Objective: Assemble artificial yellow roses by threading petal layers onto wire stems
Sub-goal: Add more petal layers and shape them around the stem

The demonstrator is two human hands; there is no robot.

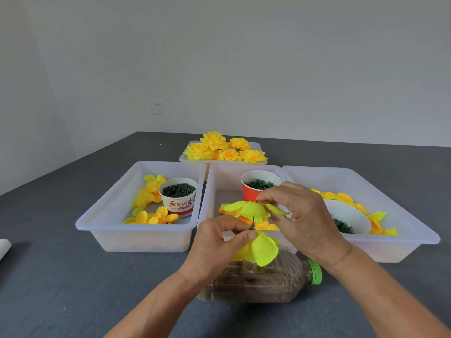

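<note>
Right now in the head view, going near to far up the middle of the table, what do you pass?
Plastic bottle lying on its side → left hand pinching the wire stem → petal layer held by the right hand → red cup → tray of finished roses.

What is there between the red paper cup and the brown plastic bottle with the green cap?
In the head view, between the red paper cup and the brown plastic bottle: both hands, left hand and right hand, holding yellow fabric petal layers on a thin green wire stem.
</note>
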